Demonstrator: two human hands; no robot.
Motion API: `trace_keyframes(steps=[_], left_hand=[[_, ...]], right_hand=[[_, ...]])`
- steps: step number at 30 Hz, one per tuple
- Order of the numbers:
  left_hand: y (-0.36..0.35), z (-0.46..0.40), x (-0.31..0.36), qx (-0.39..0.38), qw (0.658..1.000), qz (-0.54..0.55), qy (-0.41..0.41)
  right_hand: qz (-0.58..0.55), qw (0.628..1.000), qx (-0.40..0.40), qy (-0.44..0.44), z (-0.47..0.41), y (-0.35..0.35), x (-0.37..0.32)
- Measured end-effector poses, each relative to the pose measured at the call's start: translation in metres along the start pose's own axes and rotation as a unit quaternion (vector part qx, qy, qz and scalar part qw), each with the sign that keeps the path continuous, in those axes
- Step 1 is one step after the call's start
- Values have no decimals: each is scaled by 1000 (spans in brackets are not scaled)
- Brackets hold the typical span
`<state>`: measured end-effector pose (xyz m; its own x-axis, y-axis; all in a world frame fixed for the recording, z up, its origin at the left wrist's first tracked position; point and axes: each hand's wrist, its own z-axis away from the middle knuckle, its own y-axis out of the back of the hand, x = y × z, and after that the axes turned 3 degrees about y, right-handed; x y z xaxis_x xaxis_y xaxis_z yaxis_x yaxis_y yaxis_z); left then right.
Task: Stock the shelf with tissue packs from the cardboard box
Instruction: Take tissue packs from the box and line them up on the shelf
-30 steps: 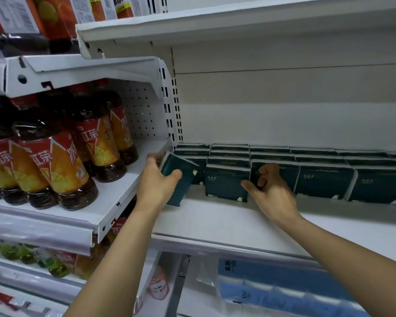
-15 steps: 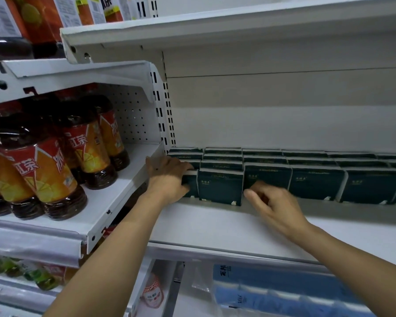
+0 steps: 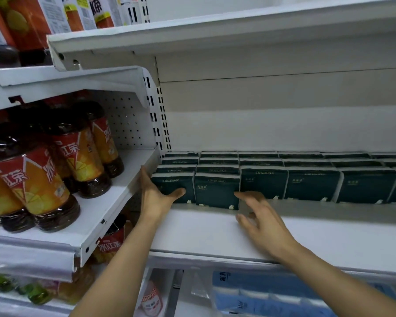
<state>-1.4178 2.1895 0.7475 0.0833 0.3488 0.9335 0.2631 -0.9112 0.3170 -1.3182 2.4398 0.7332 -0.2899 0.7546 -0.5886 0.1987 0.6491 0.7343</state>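
**Holding the end pack in a front row of tissue**

Looking down from the head camera, the left hand (image 3: 157, 197) grips the leftmost dark green rectangular tissue pack (image 3: 173, 187) at the front of the white metal shelf (image 3: 215, 234): its thumb lies across the pack's front face and its fingers reach up along the pack's left side, next to the edge of the neighbouring white shelf (image 3: 105, 202). This pack stands upright, touching the second dark green tissue pack (image 3: 216, 193) on its right. The right hand (image 3: 261, 220) is spread with relaxed, slightly bent fingers and holds nothing; its fingertips (image 3: 238, 193) are at the lower right corner of the second pack, though contact cannot be judged. Further rows of dark green tissue packs (image 3: 311, 183) fill the back of the same shelf, running to the right edge of the view. On the neighbouring shelf to the left stand dark iced tea bottles with red and orange labels (image 3: 44, 186). Below the tissue shelf lie blue plastic-wrapped paper packs (image 3: 272, 298), blurred. The cardboard box is out of view.
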Motion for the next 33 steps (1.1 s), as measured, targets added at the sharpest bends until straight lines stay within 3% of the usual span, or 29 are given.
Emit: trace_keyframes(steps=[4, 12, 20, 23, 27, 33], left_hand=[[-4, 1, 4, -22, 1000, 10, 14], [-4, 0, 5, -23, 1000, 14, 9], [2, 4, 8, 1, 999, -31, -15], [2, 21, 19, 55, 997, -49, -38], [-11, 56, 47, 105, 992, 16, -73], [-68, 134, 98, -22, 975, 220, 16]], right_hand=[[27, 999, -39, -23, -5, -3, -4], [36, 998, -38, -22, -6, -4, -5], [60, 998, -22, -24, -3, 2, -11], [88, 996, -25, -17, 0, 12, -10], [87, 996, -21, -3, 6, 35, -3], [45, 998, 30, -12, 60, 85, 27]])
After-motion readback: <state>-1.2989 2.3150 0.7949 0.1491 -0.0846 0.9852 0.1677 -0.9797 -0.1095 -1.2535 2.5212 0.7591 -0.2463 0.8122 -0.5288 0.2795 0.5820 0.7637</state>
